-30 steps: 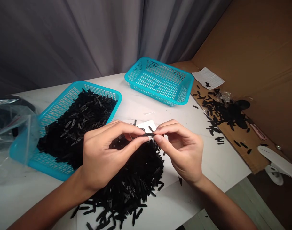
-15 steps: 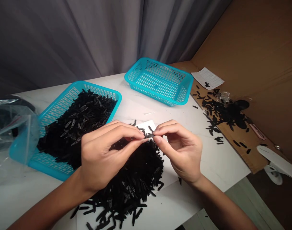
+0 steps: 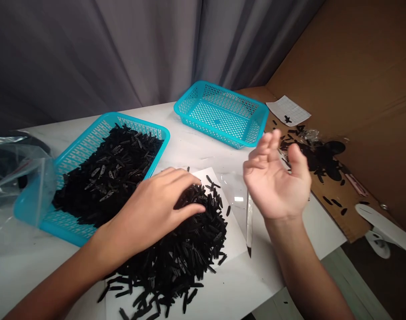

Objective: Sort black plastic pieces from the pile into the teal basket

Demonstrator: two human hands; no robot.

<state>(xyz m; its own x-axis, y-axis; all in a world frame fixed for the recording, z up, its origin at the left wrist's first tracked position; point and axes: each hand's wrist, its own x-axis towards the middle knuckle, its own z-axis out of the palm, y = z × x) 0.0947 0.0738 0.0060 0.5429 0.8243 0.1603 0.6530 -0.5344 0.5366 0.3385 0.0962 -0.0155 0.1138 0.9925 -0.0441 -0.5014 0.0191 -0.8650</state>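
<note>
My left hand (image 3: 159, 200) reaches over a heap of small black flat strips (image 3: 186, 249), thumb and fingers apart, with nothing visible between them. Its fingertips are close to the top of the heap; I cannot tell whether they touch it. My right hand (image 3: 278, 182) is raised to the right of the heap, palm up and fingers loosely spread, holding nothing I can see. White paper (image 3: 234, 238) lies under the heap. Beside the left forearm stands a turquoise basket (image 3: 81, 146) holding many more black strips (image 3: 119, 155), some with small holes.
A second turquoise basket (image 3: 219, 140) sits at the back. Below the right hand lies a slim whitish stick (image 3: 249, 226) with a dark tip. Cardboard (image 3: 326, 213) at right carries scattered black pieces, a paper sheet (image 3: 289, 111) and a pinkish cutter-like tool (image 3: 357, 184). Clear plastic bag (image 3: 39, 191) at left.
Both hands were pinching a small black strip together above the heap. They have parted: the right hand moved right and turned palm up, while the left lowered toward the heap and opened.
</note>
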